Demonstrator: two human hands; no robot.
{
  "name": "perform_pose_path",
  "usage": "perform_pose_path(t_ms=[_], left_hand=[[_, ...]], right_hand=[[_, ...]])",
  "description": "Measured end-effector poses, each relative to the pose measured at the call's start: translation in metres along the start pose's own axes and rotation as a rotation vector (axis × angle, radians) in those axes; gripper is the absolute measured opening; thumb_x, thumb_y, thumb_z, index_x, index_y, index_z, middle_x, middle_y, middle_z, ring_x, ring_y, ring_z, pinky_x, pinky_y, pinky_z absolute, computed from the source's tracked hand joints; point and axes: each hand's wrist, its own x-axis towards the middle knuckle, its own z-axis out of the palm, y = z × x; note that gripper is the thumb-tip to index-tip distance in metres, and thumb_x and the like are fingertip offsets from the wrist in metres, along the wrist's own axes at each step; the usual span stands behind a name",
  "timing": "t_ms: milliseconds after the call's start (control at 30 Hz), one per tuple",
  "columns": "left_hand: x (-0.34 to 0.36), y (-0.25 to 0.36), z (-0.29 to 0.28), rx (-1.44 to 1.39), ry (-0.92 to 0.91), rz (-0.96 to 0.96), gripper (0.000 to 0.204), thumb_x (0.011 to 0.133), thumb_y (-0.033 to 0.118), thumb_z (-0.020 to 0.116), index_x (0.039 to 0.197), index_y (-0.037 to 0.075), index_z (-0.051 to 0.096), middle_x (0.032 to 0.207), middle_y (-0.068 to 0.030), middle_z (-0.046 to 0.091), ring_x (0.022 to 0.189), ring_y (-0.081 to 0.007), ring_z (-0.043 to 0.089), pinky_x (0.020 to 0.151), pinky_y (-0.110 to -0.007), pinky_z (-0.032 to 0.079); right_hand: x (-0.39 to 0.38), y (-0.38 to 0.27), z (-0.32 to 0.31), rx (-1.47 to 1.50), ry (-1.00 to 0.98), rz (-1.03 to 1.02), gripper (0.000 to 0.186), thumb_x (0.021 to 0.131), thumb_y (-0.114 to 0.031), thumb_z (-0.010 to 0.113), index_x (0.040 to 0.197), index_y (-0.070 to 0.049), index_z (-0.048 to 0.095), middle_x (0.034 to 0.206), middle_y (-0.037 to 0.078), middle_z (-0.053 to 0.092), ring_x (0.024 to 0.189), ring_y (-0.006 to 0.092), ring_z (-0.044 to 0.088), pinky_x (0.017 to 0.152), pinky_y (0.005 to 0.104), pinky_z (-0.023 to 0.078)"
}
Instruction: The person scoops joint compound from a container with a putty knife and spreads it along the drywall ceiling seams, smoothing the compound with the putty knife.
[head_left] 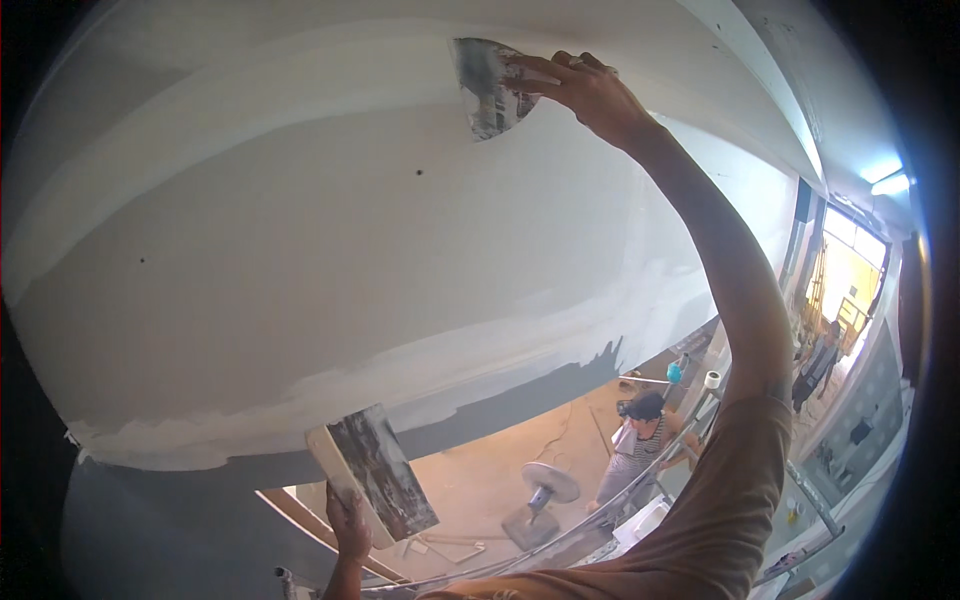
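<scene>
My right arm reaches up, and my right hand (603, 98) is closed on a putty knife (484, 88) with a broad blade smeared white and grey. That blade lies against a pale joint band at the top of the grey board surface (380, 260); its handle is hidden by my fingers. Lower left, my left hand (347, 518) grips a wide filling knife (388, 478) by the pale strip along its long edge. Dark, smeared metal shows on its rectangular face, held below the board's whitened lower band (330, 385).
Far below, a pedestal fan (548, 484) stands on the dusty floor (470, 470). A person (645, 440) in a dark cap is near metal scaffold rails (815, 498). Another person (820, 365) is by the bright doorway (855, 260) at right. A lit tube lamp (890, 184) hangs above.
</scene>
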Motion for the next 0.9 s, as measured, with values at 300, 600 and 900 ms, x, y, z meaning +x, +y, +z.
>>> perform_pose_path(t_ms=[300, 600, 900], left_hand=[[0.007, -0.039, -0.039, 0.063, -0.012, 0.035, 0.061, 0.097, 0.028, 0.059, 0.142, -0.007, 0.038, 0.114, -0.0132, 0.055, 0.102, -0.0202, 0.052, 0.093, -0.036, 0.043], [0.021, -0.006, -0.093, -0.013, -0.145, -0.061, 0.055, 0.101, 0.022, 0.053, 0.147, -0.003, 0.036, 0.128, -0.0139, 0.053, 0.114, -0.021, 0.051, 0.1, -0.037, 0.041], [0.041, -0.002, -0.139, -0.008, -0.131, 0.024, 0.05, 0.098, 0.027, 0.058, 0.133, -0.006, 0.045, 0.103, -0.0079, 0.053, 0.094, -0.0159, 0.049, 0.085, -0.034, 0.044]], right_hand=[[0.006, -0.012, -0.022, -0.096, -0.051, 0.031, 0.055, 0.093, -0.012, 0.06, 0.138, -0.044, 0.055, 0.146, -0.016, 0.049, 0.108, 0.0145, 0.061, 0.089, 0.037, 0.057], [0.003, -0.016, -0.025, -0.093, -0.138, 0.055, 0.06, 0.091, -0.007, 0.06, 0.14, -0.042, 0.053, 0.15, -0.014, 0.046, 0.112, 0.0137, 0.059, 0.1, 0.0364, 0.053], [0.006, -0.028, -0.031, -0.04, -0.239, 0.136, 0.075, 0.085, 0.009, 0.056, 0.144, -0.037, 0.05, 0.153, -0.014, 0.041, 0.119, 0.0188, 0.056, 0.108, 0.0371, 0.049]])
